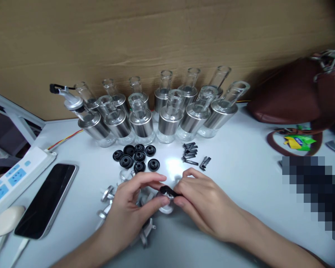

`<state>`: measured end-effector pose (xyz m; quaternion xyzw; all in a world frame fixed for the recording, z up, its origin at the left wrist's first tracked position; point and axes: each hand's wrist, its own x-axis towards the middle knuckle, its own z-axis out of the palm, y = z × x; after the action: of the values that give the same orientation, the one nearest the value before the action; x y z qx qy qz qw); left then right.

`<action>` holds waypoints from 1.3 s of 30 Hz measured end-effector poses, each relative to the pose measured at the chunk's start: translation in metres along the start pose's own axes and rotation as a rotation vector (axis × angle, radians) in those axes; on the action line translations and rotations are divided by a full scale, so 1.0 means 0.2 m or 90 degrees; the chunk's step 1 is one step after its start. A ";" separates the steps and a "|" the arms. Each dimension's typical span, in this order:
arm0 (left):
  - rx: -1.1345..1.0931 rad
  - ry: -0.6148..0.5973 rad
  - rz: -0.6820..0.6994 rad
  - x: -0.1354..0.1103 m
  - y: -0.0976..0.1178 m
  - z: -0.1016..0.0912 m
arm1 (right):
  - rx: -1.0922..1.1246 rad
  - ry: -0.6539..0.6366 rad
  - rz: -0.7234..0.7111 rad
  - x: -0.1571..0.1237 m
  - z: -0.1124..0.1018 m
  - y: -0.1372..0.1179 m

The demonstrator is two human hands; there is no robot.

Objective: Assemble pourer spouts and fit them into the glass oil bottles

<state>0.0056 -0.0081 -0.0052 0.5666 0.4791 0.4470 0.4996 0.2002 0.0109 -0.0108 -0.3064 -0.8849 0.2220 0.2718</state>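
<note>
Near the table's front, my left hand [127, 208] is closed, thumb and fingers pinching a silver pourer spout [166, 209]. At the spout's tip is a small black flip cap [168, 191], its tail pinched by my closed right hand [203, 203]. My fingers partly cover both pieces. More silver pourer spouts [108, 194] lie loose around and behind my left hand. Beyond it rests a group of round black stoppers [126, 161]. Several small black flip caps [190, 152] lie on the table beyond my right hand.
Two rows of glass bottles with steel sleeves [171, 121] stand before a cardboard panel [156, 37]; the leftmost front one bears a fitted pourer [74, 102]. A phone [47, 201] and power strip [13, 178] lie left. A brown bag [290, 93] and green-yellow packet [299, 142] are right.
</note>
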 end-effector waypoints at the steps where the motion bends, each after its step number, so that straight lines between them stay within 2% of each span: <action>1: 0.004 -0.006 0.003 0.00 0.00 0.00 | -0.002 -0.004 -0.001 0.00 0.00 0.00; 6: 0.036 -0.055 0.023 0.00 0.00 -0.01 | -0.011 -0.016 -0.003 0.00 0.00 0.00; 9: 0.022 -0.052 0.011 0.01 0.01 -0.01 | -0.012 -0.020 -0.005 0.00 0.01 0.00; 12: -0.035 -0.017 -0.016 0.01 0.02 0.00 | -0.029 0.038 -0.024 0.01 0.00 0.00; 15: -0.110 0.058 -0.053 0.02 0.03 0.02 | -0.023 0.108 -0.056 0.01 -0.01 0.00; 17: -0.141 0.097 -0.063 0.03 0.04 0.03 | -0.004 0.121 -0.066 0.01 0.00 0.00; 20: -0.168 0.107 -0.061 0.03 0.04 0.03 | 0.026 0.126 -0.050 0.00 0.02 -0.01; 27: -0.158 0.068 -0.059 0.02 0.05 0.03 | 0.064 0.114 -0.002 -0.01 0.03 -0.04; 34: 0.012 -0.005 0.020 -0.01 0.02 0.00 | 0.007 0.119 -0.038 -0.01 0.02 -0.01; 39: 0.008 -0.030 0.036 0.00 0.00 0.00 | 0.009 0.111 -0.029 0.00 0.03 -0.01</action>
<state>0.0061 -0.0087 -0.0043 0.5937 0.4534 0.4444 0.4944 0.1963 0.0071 -0.0137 -0.3022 -0.8629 0.1946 0.3552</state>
